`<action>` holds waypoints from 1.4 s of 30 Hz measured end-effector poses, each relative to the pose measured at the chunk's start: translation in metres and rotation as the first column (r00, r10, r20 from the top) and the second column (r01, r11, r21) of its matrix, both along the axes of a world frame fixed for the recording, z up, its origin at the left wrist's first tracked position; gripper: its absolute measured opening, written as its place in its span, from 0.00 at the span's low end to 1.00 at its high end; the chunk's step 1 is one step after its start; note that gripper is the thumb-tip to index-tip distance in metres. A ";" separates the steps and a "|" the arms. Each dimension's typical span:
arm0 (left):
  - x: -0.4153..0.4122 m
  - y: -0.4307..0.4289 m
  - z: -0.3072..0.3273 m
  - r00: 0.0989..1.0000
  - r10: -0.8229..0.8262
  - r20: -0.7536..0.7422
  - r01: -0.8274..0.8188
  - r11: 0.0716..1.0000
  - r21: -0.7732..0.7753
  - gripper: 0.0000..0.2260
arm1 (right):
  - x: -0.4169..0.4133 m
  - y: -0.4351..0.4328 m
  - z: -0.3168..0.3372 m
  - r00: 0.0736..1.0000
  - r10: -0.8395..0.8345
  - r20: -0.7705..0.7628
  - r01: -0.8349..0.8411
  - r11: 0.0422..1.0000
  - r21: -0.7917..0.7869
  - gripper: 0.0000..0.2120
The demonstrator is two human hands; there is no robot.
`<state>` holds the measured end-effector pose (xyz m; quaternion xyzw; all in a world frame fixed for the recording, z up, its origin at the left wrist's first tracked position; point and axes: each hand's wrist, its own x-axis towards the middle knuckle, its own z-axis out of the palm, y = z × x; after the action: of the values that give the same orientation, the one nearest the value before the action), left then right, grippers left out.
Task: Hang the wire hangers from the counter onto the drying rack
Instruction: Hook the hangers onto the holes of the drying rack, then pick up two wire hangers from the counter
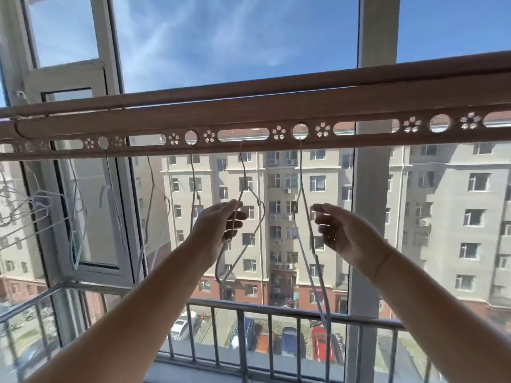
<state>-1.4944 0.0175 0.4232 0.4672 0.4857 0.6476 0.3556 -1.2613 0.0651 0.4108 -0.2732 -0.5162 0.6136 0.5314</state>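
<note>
The left hand [221,225] pinches a hanger [244,175] whose hook sits in the rack [249,114] slot. The right hand [343,233] hovers open. Released carelessly, the hook could slip out and fall.

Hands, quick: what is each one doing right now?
Left hand: grips a wire hanger.
Right hand: open, seemingly holding nothing.

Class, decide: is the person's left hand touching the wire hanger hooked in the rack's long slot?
Touching. In the head view the left hand curls its fingers round the wire hanger hooked on the drying rack.
</note>
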 end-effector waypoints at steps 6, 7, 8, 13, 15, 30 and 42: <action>-0.016 0.001 -0.047 0.998 -0.038 0.042 0.042 0.994 -0.098 0.07 | 0.017 -0.005 -0.056 0.984 -0.122 0.130 0.123 0.992 -0.002 0.06; -0.018 0.001 -0.058 0.998 -0.048 0.050 0.054 0.990 -0.132 0.08 | 0.019 -0.006 -0.067 0.976 -0.140 0.164 0.140 0.990 0.013 0.06; -0.018 0.001 -0.068 0.996 -0.070 0.048 0.077 0.983 -0.166 0.09 | 0.022 -0.008 -0.077 0.966 -0.158 0.202 0.156 0.987 0.027 0.08; 0.004 -0.008 -0.120 0.949 -0.296 -0.104 0.255 0.921 -0.295 0.12 | 0.042 -0.020 -0.119 0.920 -0.246 0.305 0.242 0.969 0.051 0.19; 0.021 -0.011 -0.138 0.913 -0.377 -0.154 0.316 0.894 -0.318 0.10 | 0.052 -0.028 -0.131 0.906 -0.282 0.314 0.276 0.959 0.062 0.25; 0.222 -0.009 -0.210 0.564 -0.795 -0.222 0.701 0.603 -0.381 0.24 | 0.228 -0.106 -0.201 0.606 -0.644 0.468 0.666 0.732 0.146 0.34; 0.493 -0.058 -0.224 0.333 -0.933 -0.139 0.855 0.361 -0.372 0.17 | 0.464 -0.214 -0.229 0.305 -0.792 0.529 0.906 0.413 0.097 0.34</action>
<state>-1.0019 -0.0403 0.1990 0.7121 0.2687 0.1925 0.6195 -0.7969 -0.1489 0.1819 -0.7089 -0.3372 0.1958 0.5877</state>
